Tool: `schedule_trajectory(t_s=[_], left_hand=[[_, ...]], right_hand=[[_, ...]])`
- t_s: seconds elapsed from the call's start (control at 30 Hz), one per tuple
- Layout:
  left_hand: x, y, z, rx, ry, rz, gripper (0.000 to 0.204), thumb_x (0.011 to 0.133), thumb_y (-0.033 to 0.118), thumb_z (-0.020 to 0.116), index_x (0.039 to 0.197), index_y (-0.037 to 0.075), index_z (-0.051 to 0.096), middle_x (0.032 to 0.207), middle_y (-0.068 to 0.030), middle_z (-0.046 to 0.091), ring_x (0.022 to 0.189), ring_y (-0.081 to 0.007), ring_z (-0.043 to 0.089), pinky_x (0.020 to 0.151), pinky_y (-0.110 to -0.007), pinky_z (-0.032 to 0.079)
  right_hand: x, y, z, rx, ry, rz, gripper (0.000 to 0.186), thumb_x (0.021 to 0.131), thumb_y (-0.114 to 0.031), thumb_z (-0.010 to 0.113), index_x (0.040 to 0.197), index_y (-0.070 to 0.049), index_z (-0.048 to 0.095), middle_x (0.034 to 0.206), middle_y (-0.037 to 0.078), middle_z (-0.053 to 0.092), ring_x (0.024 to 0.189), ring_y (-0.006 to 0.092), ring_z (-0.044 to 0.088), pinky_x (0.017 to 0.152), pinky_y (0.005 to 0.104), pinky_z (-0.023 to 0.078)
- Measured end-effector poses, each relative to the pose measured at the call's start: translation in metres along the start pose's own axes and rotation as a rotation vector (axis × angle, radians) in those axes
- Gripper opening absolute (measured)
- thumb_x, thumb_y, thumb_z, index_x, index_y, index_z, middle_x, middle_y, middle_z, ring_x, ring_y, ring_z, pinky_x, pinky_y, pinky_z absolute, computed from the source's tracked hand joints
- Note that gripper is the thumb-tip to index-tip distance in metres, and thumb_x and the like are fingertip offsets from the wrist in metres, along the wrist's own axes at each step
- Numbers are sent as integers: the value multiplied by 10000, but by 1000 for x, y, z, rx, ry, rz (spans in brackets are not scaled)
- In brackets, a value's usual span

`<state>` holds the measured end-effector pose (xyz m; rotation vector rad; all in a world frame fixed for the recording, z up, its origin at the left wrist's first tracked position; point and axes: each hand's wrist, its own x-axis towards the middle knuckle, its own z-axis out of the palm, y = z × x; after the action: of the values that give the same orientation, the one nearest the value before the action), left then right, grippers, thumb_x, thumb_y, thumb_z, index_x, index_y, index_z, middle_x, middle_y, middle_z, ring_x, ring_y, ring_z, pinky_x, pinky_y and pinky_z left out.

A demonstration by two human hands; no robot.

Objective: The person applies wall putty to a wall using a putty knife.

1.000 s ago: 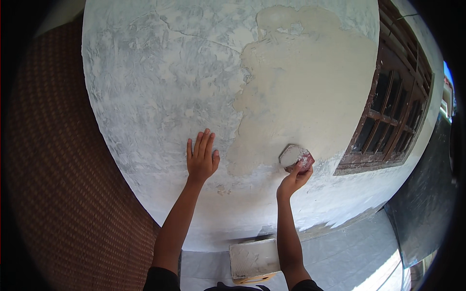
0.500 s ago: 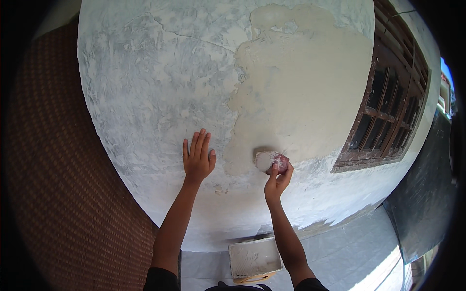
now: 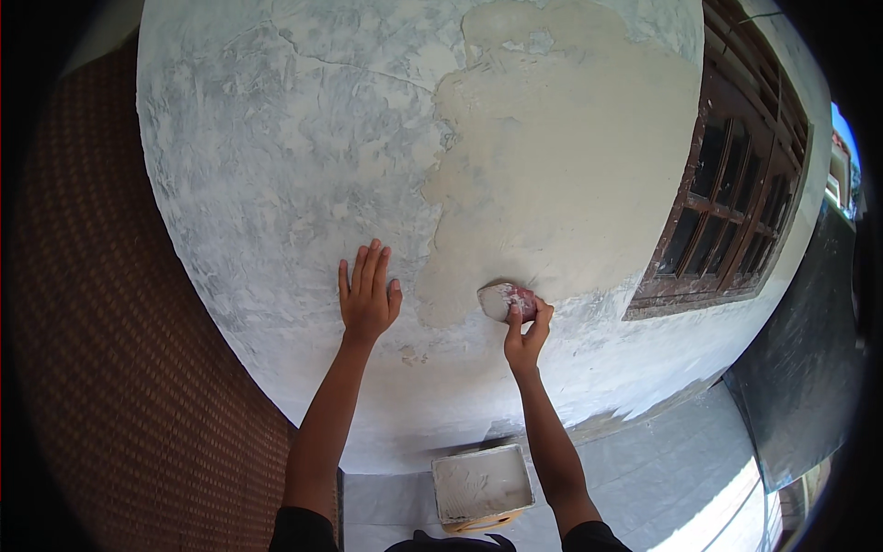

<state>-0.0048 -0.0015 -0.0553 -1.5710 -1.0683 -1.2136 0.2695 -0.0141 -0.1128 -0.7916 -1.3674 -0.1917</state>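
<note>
In my right hand (image 3: 528,333) is a putty knife (image 3: 507,303), a wide scraper with a reddish, paste-smeared body, pinched between thumb and fingers. Its edge lies against the wall at the lower part of a smooth beige patch of filler (image 3: 561,166). My left hand (image 3: 368,299) rests flat on the rough grey-white wall (image 3: 285,184), fingers stretched upward, to the left of the patch and holding nothing. Below, between my forearms, stands a rectangular tub (image 3: 483,485) with pale paste inside.
A brown window with panes and a wooden frame (image 3: 727,212) is set in the wall at right. Brown woven matting (image 3: 138,304) hangs along the left. Grey sheeting (image 3: 644,469) covers the ground, and a dark panel (image 3: 800,359) leans at far right.
The scraper has tilted slightly in my right hand, staying near the same spot on the wall. My left hand stays flat on the wall. The whole view has shifted a little.
</note>
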Motion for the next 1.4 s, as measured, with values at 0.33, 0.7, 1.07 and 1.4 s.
schedule_trajectory(t_s=[0.33,0.7,1.07,1.4], left_hand=[[-1,0,1,-10,-30,32,511,935,233,475,1407,41,444,1481,-131,426,1383,-309,382,1148,-543,196],[-1,-2,1,-11,-30,31,524,929,227,478,1418,44,432,1486,-131,419,1394,-302,365,1153,-539,189],[-2,-3,-1,-8,-30,24,516,928,222,485,1411,47,437,1479,-125,428,1385,-306,378,1152,-541,192],[-2,-1,1,0,-21,12,498,929,228,486,1398,61,474,1477,-101,445,1383,-270,390,1151,-516,211]], right_hand=[[0,17,-13,162,116,279,342,982,-164,568,1257,19,478,1146,102,543,960,143,516,886,303,415],[11,22,-14,238,330,398,336,988,-207,584,1242,-9,487,1113,77,562,979,116,530,812,263,460],[24,4,-23,476,660,609,313,977,-153,591,1228,8,497,1094,82,563,977,144,530,880,267,420],[19,8,-27,511,659,560,370,964,-176,594,1255,23,483,1165,122,556,1023,170,542,903,285,411]])
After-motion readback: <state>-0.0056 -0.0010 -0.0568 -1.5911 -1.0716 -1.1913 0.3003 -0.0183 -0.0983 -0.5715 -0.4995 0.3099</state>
